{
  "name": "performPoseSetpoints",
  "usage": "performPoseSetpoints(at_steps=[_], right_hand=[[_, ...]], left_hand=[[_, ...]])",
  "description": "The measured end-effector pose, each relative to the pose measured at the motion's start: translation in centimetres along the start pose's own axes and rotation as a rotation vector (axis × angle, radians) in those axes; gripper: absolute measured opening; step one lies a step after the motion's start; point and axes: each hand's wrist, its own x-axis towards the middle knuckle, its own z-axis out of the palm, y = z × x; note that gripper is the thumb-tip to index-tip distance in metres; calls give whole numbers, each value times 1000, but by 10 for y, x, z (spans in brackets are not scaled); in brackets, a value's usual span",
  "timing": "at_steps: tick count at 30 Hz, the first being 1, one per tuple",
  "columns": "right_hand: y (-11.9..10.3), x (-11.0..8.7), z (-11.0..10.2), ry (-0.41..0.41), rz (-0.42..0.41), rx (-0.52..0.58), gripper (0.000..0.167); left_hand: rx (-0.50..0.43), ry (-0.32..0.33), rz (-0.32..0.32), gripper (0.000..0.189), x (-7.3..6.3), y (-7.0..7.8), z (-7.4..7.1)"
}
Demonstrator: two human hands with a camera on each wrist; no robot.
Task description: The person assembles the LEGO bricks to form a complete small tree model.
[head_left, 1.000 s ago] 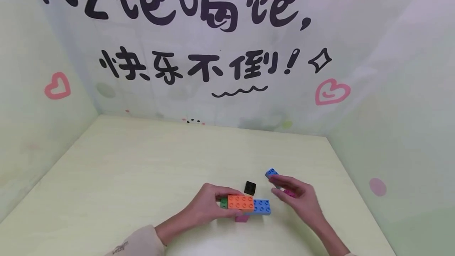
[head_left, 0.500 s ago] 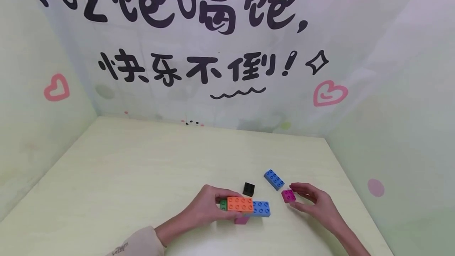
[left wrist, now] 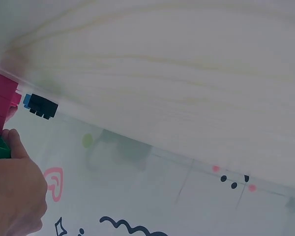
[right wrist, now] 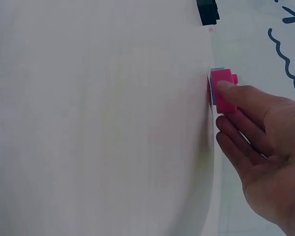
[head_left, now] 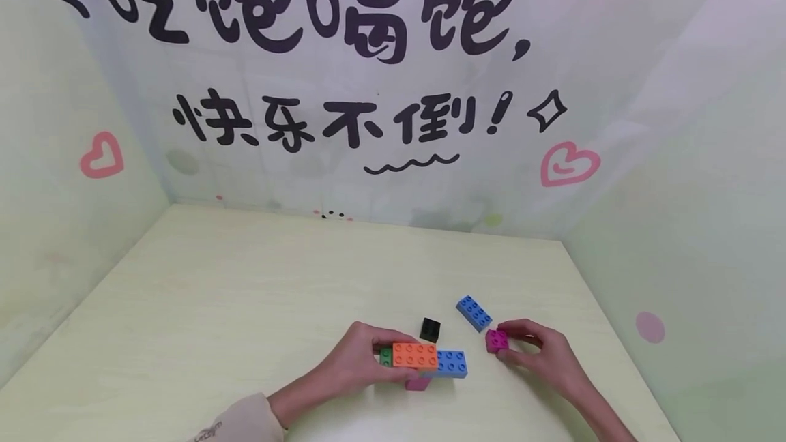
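Note:
My left hand [head_left: 356, 357] grips a built stack of toy building bricks between thumb and fingers. An orange brick [head_left: 415, 355] lies on top of it, with a blue brick [head_left: 452, 363] jutting out to the right, a green brick [head_left: 385, 357] at the left and a pink one [head_left: 417, 384] underneath. The fingers hide part of the stack. In the left wrist view the hand [left wrist: 17, 191] shows beside the green and pink parts. A small magenta brick [head_left: 497, 341] is pinched by my right hand [head_left: 546, 352]; the right wrist view shows the thumb on its side [right wrist: 225, 103].
A loose blue brick [head_left: 473, 313] lies just behind the magenta one. Between the stack and the back wall sits a small black brick [head_left: 430, 329]. Printed walls enclose the pale table [head_left: 245, 278] at the back and both sides.
My right hand has left the loose blue brick, moved right and nearer, and closed its thumb and fingers on the magenta brick. The left hand keeps holding the stack in place.

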Motion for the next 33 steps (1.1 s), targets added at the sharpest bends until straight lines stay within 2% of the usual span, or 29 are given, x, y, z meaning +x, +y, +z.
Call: performPoseSetpoints(at_steps=[3,9,12,16,21,33], right_hand=[[-9,-2,-2,-1,-6,75,45],[-42,-10,0,-54,-147,327,43],[-62,-11,2,-97,-196,381,40],[-80,-13,9,-174,-256,413,38],[-87,-16,20,-248,-299,430,38],[-88,-18,29,-267,-372,394,36]], left_hand=[[-5,3,6,38,0,0,0],[-13,3,-18,39,-1,1,0],[-17,-6,-33,39,0,0,0],[-9,-13,-40,39,0,1,0],[-9,-16,-11,38,2,1,0],[-2,-7,16,37,1,-2,0]])
